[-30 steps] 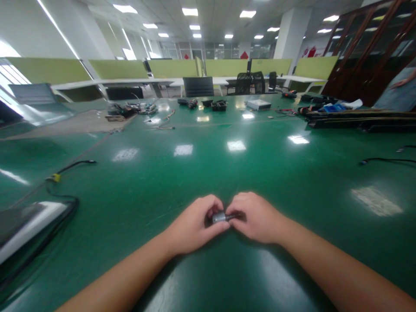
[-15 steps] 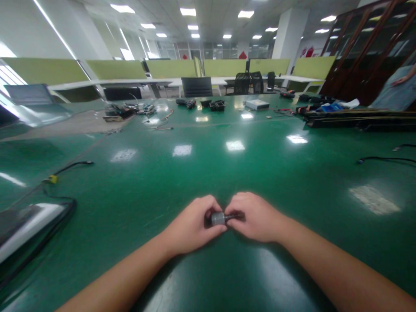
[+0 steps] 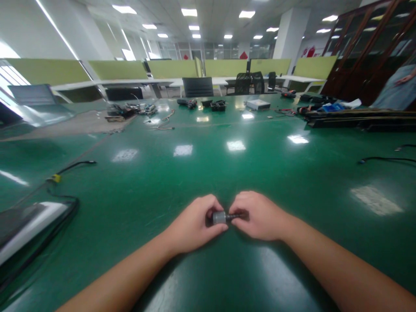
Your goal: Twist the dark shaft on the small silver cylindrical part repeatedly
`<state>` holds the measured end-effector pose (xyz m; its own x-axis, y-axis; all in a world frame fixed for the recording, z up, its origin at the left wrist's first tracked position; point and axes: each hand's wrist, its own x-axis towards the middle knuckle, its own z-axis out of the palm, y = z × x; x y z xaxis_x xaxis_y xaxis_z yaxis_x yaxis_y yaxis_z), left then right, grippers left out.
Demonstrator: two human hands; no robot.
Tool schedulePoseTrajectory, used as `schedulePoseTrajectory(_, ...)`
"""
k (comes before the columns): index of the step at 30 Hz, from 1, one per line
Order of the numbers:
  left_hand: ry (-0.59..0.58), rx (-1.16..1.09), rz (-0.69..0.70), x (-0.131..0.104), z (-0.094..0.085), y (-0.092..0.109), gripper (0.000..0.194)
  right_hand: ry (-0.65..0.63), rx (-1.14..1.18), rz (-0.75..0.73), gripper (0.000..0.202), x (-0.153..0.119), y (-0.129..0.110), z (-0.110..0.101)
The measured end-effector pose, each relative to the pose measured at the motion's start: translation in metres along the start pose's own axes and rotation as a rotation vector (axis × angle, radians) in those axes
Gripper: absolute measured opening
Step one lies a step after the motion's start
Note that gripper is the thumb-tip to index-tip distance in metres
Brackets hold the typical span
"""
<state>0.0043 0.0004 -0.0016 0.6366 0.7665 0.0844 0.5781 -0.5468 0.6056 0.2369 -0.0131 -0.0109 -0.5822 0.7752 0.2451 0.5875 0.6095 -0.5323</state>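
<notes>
The left hand (image 3: 196, 226) and the right hand (image 3: 257, 216) meet over the green desk (image 3: 208, 169), toward its near edge and about midway between its left and right edges. Between them lies a small grey cylinder (image 3: 219, 217), with a dark thin shaft (image 3: 232, 217) running out of its right end; the two sit in one line, roughly parallel to the near edge. The left grip is curled around the cylinder, pinching it between the thumb in front and the bent fingers behind. The right grip pinches the shaft close to the cylinder, and its fingers cover part of it. The fingertips of the two hands are near each other but apart. Whether the cylinder rests on the desk or is held just above it, I cannot tell.

Toward the left edge lie a white-edged flat device (image 3: 53, 211), a black cable (image 3: 72, 208) beside it and a yellow piece (image 3: 56, 178) on a thinner lead. Another cable (image 3: 386, 160) reaches in from the right edge. Along the far edge are a heap of parts (image 3: 130, 111), some black pieces (image 3: 218, 105) and a pale flat box (image 3: 258, 104). Near the far right corner, long dark strips (image 3: 360, 119) lie stacked, and a person in pale blue (image 3: 394, 93) stands beyond them.
</notes>
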Motion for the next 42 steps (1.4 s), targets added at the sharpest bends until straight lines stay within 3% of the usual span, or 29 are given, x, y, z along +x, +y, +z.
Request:
schedulePoseTrajectory(30, -0.009, 0.012, -0.009, -0.001, 0.000, -0.003, 0.023, -0.001, 0.049, 0.059, 0.008, -0.006, 0.010, -0.014)
schedulePoseTrajectory(42, -0.025, -0.019, -0.011, 0.000, -0.002, 0.001, 0.022, -0.010, 0.079, 0.232, 0.006, -0.013, 0.032, -0.034)
